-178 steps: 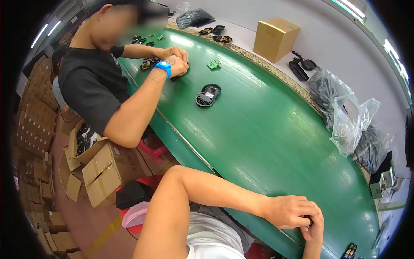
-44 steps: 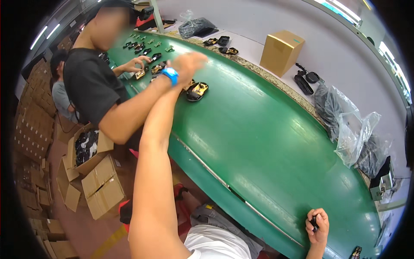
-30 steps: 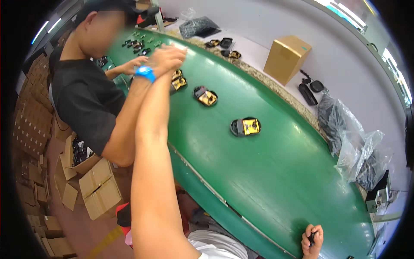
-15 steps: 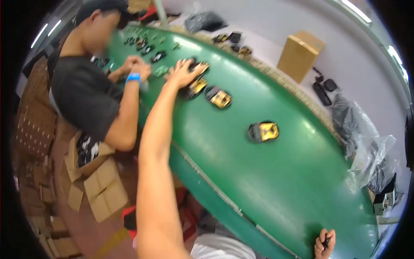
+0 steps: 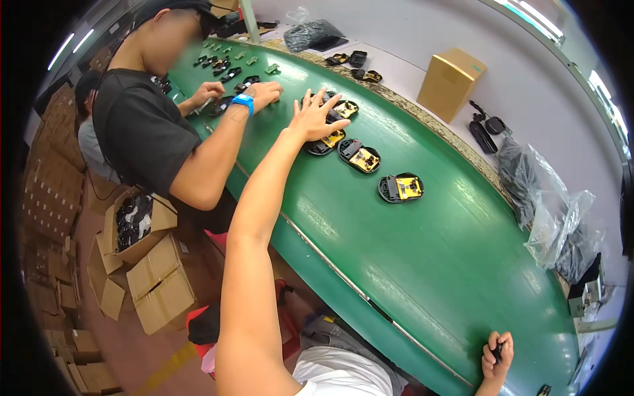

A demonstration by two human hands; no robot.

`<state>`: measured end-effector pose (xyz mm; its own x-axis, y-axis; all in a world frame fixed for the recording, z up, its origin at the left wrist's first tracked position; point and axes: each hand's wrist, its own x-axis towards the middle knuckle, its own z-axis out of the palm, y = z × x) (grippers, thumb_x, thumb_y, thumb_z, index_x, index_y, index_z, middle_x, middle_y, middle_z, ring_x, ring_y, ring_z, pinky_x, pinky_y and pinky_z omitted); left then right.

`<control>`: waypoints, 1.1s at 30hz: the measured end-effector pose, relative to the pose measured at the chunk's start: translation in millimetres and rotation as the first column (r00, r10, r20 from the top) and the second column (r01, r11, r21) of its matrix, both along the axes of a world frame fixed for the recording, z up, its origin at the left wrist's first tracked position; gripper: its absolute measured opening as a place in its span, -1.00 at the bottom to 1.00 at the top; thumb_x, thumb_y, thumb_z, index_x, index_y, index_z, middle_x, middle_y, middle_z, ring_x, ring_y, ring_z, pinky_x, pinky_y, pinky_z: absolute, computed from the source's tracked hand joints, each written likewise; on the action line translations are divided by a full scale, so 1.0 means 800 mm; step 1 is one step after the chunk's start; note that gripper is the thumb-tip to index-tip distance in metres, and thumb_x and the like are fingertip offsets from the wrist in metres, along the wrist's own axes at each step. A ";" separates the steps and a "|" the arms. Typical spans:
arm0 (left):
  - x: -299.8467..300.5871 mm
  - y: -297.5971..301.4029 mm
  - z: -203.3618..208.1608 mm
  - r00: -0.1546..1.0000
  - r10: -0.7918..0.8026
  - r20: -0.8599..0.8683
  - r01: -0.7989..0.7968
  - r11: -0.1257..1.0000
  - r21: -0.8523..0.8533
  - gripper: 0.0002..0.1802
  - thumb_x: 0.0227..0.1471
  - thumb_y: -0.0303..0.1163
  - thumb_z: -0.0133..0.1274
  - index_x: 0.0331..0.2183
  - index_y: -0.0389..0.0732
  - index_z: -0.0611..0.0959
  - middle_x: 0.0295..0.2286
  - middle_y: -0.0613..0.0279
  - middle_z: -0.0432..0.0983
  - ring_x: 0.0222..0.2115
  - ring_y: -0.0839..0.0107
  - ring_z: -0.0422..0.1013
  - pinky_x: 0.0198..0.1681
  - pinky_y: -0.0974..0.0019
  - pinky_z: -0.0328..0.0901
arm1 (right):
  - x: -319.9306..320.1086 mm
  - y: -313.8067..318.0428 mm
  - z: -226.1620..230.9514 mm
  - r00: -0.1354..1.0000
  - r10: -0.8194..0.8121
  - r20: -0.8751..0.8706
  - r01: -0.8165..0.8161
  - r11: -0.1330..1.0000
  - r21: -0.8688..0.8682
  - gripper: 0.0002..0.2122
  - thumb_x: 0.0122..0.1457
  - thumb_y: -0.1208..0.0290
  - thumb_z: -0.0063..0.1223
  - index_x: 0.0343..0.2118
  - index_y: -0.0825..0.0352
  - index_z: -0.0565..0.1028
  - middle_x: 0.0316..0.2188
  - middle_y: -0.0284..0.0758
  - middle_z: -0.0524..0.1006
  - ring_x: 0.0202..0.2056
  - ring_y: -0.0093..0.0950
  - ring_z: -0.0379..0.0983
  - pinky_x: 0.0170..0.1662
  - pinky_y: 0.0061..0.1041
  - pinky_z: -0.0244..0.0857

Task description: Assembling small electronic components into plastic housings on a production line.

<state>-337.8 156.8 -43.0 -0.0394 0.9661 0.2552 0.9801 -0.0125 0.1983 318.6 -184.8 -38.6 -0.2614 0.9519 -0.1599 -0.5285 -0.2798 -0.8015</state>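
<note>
Head view: the person's right hand (image 5: 496, 354) rests at the near edge of the long green conveyor belt (image 5: 422, 264), fingers curled around a small dark object (image 5: 499, 350). Farther along, the left hand (image 5: 316, 115) stretches out, fingers spread wide, onto open black computer mouse shells with yellow circuit boards (image 5: 343, 135). Beyond, a co-worker in a black shirt (image 5: 142, 132) handles parts.

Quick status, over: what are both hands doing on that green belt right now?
Left hand open, fingers spread on a black-and-yellow half-shell. Right hand closed around a small dark part. Co-worker's hand close beside, apart.
</note>
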 end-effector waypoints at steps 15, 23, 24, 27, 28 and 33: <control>0.128 -0.033 0.046 0.978 -0.210 0.005 0.202 0.930 -0.309 0.13 -0.10 0.51 0.09 0.36 0.11 0.26 0.40 0.01 -0.08 0.40 -0.21 -0.22 0.35 -0.42 -0.29 | -0.010 0.004 0.008 0.993 -0.060 0.100 0.061 0.998 -0.012 -0.74 0.24 0.26 0.25 -0.21 0.33 0.45 -0.36 -0.23 0.39 -0.65 -0.62 0.25 -0.72 -0.74 0.08; 0.234 -0.042 0.053 0.877 -0.479 -0.046 0.448 0.848 -0.284 0.06 -0.05 0.51 0.05 0.35 0.19 0.26 0.41 0.00 -0.16 0.40 -0.26 -0.29 0.35 -0.46 -0.29 | -0.011 0.003 0.008 0.995 -0.053 0.088 0.053 0.999 0.009 -0.77 0.24 0.28 0.22 -0.21 0.33 0.50 -0.38 -0.24 0.42 -0.64 -0.62 0.27 -0.72 -0.74 0.09; 0.249 -0.051 0.053 0.850 -0.525 -0.053 0.486 0.818 -0.308 0.05 -0.04 0.52 0.03 0.35 0.20 0.26 0.41 0.01 -0.16 0.40 -0.26 -0.29 0.35 -0.46 -0.30 | -0.010 0.000 0.010 0.994 -0.065 0.088 0.064 0.998 0.008 -0.77 0.24 0.28 0.22 -0.21 0.33 0.50 -0.38 -0.24 0.42 -0.64 -0.62 0.27 -0.72 -0.74 0.09; 0.257 -0.076 0.021 0.820 -0.571 -0.035 0.541 0.794 -0.276 0.01 0.01 0.50 -0.02 0.35 0.19 0.27 0.39 -0.01 -0.09 0.40 -0.25 -0.26 0.35 -0.45 -0.39 | -0.011 0.000 0.011 0.994 -0.038 0.102 0.036 0.999 0.021 -0.77 0.23 0.29 0.23 -0.21 0.34 0.50 -0.37 -0.23 0.44 -0.64 -0.62 0.27 -0.72 -0.72 0.07; 0.260 -0.083 0.022 0.811 -0.584 -0.039 0.552 0.785 -0.280 0.01 0.01 0.49 0.00 0.35 0.18 0.27 0.39 -0.02 -0.08 0.39 -0.25 -0.24 0.35 -0.45 -0.39 | -0.012 -0.001 0.012 0.992 -0.039 0.118 0.036 0.999 0.020 -0.77 0.23 0.30 0.23 -0.22 0.34 0.50 -0.37 -0.23 0.44 -0.64 -0.62 0.27 -0.72 -0.72 0.07; 0.293 -0.169 0.021 0.630 -0.774 -0.056 0.751 0.626 -0.207 0.03 -0.02 0.45 0.06 0.34 0.10 0.29 0.37 -0.06 -0.03 0.37 -0.27 -0.16 0.33 -0.46 -0.30 | -0.009 -0.004 0.012 0.988 -0.049 0.147 0.049 0.999 0.006 -0.78 0.23 0.30 0.23 -0.23 0.35 0.50 -0.39 -0.23 0.44 -0.65 -0.62 0.27 -0.72 -0.71 0.05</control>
<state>-103.2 21.8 -26.2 0.7511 0.6582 0.0510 0.6470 -0.7493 0.1413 311.0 -187.7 -28.6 -0.1883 0.9634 -0.1907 -0.4182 -0.2544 -0.8720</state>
